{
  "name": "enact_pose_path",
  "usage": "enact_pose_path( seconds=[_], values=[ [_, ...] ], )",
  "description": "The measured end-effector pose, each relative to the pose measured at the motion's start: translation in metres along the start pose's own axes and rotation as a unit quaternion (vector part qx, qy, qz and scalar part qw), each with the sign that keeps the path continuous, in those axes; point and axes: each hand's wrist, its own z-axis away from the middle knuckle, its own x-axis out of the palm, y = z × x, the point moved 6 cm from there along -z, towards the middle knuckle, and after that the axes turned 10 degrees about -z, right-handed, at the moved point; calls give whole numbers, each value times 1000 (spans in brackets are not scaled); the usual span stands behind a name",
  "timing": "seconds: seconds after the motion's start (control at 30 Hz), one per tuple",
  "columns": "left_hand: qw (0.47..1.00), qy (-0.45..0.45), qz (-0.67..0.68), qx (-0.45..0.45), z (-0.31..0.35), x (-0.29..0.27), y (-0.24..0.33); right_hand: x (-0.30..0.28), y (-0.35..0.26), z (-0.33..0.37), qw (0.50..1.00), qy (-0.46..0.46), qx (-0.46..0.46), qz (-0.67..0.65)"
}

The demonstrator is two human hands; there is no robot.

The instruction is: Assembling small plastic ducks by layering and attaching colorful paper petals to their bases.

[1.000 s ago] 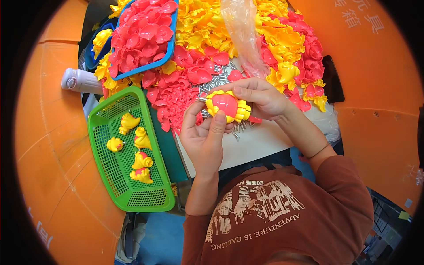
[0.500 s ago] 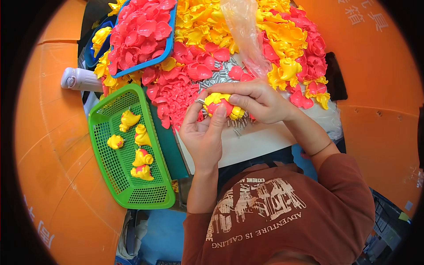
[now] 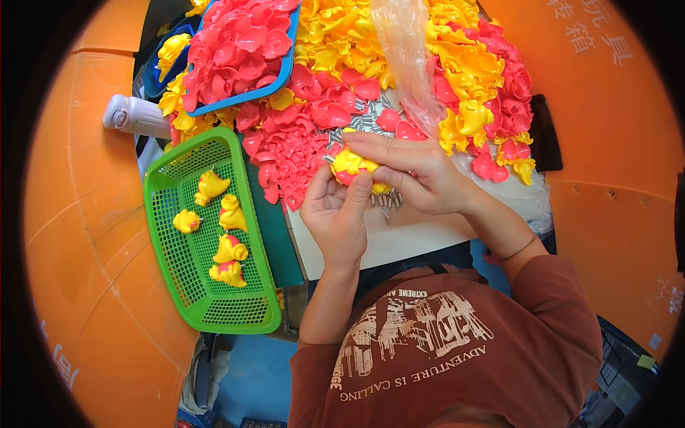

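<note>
Between my two hands, above the white tabletop [image 3: 385, 239], is a small yellow and red plastic toy figure [image 3: 351, 165]. My left hand [image 3: 337, 214] grips its near side, the thumb pressed against the red part. The fingers of my right hand [image 3: 432, 175] lie over its top and far side, with that thumb at its right end. A small metal pin [image 3: 329, 158] sticks out at the toy's left end. Part of the toy is hidden under my fingers. Just beyond and below my hands lie loose metal pins [image 3: 389, 200].
At the left, a green basket [image 3: 267, 285] holds several yellow and red toy figures [image 3: 230, 248]. Behind it stand a blue tray [image 3: 285, 71] heaped with red shells and a pale bottle [image 3: 135, 115]. Yellow shells [image 3: 335, 43], small red parts [image 3: 296, 153] and a plastic bag [image 3: 399, 50] cover the back. Orange panels [image 3: 606, 235] flank the table.
The toy has turned in my hands, and more of its yellow side faces up. My right fingers have stretched further across it. The whole view has shifted slightly.
</note>
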Motion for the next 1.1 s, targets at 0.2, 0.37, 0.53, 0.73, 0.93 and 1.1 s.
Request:
enact_pose_path(
  seconds=[0.2,0.37,0.53,0.73,0.93,1.1],
  values=[
    [997,-47,-39,41,1,-2,7,4,-7,0,997,2,-61,54],
    [994,-77,-46,68,-1,-5,10,8,-12,-2,989,7,-117,94],
    [992,-94,-44,73,-2,-10,10,13,-14,-1,985,6,-139,106],
    [990,-120,-1,73,-3,-17,6,13,-20,-2,988,-7,-123,98],
    [983,-174,-55,29,5,-13,13,-1,-31,-13,982,-103,-90,134],
    [974,-217,-72,-6,11,-13,13,1,-31,-7,977,-190,-35,95]
  ],
)
